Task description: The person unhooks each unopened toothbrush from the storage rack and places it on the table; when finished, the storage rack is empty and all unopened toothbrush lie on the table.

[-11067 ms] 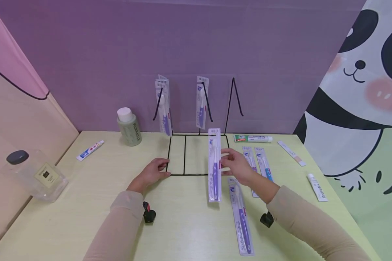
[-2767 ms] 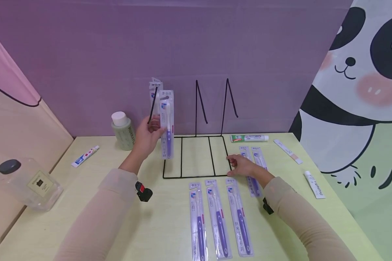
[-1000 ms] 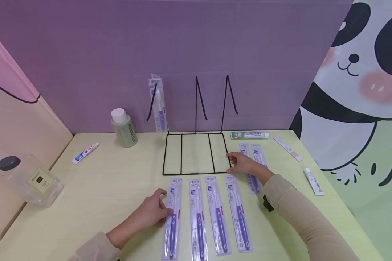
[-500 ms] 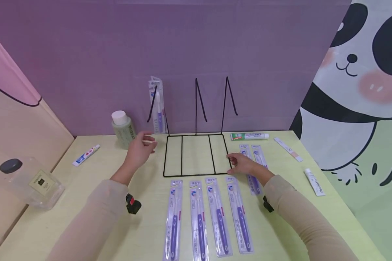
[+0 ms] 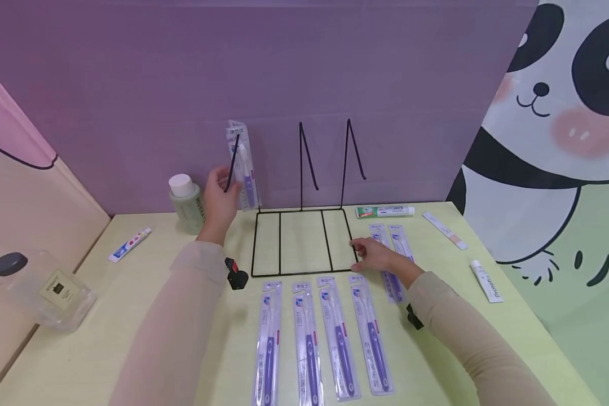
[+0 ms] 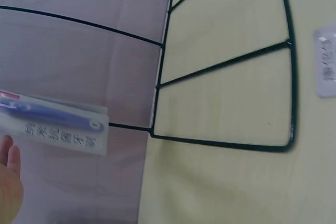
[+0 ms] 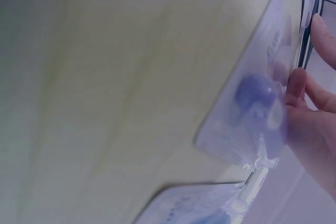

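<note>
A black wire display rack [image 5: 304, 273] stands against the purple backdrop with three upright hooks. Packaged toothbrushes [image 5: 248, 175] hang on its left hook, at least two overlapping. My left hand [image 5: 220, 203] is raised beside them, thumb at the pack's left edge; in the left wrist view its fingertips [image 6: 13, 158] are extended close to the hanging pack [image 6: 63, 124]. At the base's right side my right hand [image 5: 378, 256] pinches the rack's wire between thumb and fingers. Several packaged toothbrushes [image 5: 341, 338] lie in a row in front of the rack.
Two more toothbrush packs [image 5: 401, 239] lie under and beside the right hand. A green bottle [image 5: 189, 206] stands close to the left forearm. A clear bottle [image 5: 45, 293] is far left. Toothpaste tubes [image 5: 385, 212] and a slim white pack [image 5: 444, 230] lie around the table.
Since the earliest frame the middle hook has lost its pack and the front row has grown. My left hand laid down a pack, then rose to the left hook. My right hand stays at the rack.
</note>
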{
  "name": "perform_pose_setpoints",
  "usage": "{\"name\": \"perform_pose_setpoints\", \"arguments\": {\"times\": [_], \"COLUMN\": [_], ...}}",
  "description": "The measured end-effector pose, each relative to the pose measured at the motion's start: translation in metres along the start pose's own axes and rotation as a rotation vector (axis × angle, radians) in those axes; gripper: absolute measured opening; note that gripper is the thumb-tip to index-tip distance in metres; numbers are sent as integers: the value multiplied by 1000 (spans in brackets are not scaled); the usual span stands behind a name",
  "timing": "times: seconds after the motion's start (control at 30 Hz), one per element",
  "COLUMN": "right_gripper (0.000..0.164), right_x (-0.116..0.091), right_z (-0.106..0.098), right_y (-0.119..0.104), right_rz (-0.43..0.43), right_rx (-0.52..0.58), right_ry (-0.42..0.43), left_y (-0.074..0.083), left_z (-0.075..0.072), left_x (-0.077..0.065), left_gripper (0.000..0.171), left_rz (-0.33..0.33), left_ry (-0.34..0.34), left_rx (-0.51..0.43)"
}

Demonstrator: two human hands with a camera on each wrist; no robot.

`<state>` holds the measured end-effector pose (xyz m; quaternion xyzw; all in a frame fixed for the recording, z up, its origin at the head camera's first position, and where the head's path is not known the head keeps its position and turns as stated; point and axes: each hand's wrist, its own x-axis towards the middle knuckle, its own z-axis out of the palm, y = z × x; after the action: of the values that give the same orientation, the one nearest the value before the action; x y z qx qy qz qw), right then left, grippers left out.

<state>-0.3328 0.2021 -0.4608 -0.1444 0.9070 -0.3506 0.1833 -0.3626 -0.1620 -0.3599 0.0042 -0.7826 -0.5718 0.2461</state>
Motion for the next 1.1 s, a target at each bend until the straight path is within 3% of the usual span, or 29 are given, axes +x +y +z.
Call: {"name": "perform_pose_setpoints", "arguments": {"times": [0.27,0.53,0.67,0.87,1.1], "right_gripper": [75,75,75,75,76], "right_x": [1,1,0,0,1], "right_z": [2,1,1,0,0], "right_y": [0,-1,-1,-1,1], "right_rz": [6,3,-2,15,27], "right_rx": [-7,-17,-23,-15,-19], "right_ry": [0,2,1,2,2], "left_y": [1,6,5,4,10], "left_z": [8,12,11,7,3], "left_x": [6,5,5,4,2], "left_gripper": [35,33,32,32,33], "left_rz": [-8,-52,-29,42,38], "left_ry": [82,92,85,29,-74], "left_rx": [-110,-75,-47,-66,-35]}}
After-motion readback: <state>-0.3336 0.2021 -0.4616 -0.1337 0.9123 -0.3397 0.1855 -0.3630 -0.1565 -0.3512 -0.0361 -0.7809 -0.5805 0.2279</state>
